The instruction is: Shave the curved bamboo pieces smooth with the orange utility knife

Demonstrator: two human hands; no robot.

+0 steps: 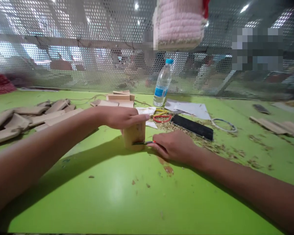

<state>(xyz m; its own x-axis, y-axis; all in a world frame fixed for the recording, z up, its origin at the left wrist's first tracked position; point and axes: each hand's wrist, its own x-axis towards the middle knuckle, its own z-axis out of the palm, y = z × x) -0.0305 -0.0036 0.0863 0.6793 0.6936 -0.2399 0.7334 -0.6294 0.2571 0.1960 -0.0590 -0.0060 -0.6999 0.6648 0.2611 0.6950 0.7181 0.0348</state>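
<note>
My left hand (123,117) presses over the top of an upright tan block (134,135), rounded like a short cylinder, and holds it on the green table. Its fingertips behind the block are hidden. Low on the block's right side lies the dark tip of a thin pointed tool (142,143), with a bit of orange near my fingers. My right hand (172,145) is closed around that tool and rests on the table. Whether the tool is a pencil or a narrow blade, I cannot tell.
Several tan wooden pieces (30,119) lie at the left. Behind my hands are a water bottle (162,85), white paper (192,109), red-handled scissors (161,119), a black phone (192,126) and scattered shavings (218,147). A perforated metal screen (100,58) borders the back.
</note>
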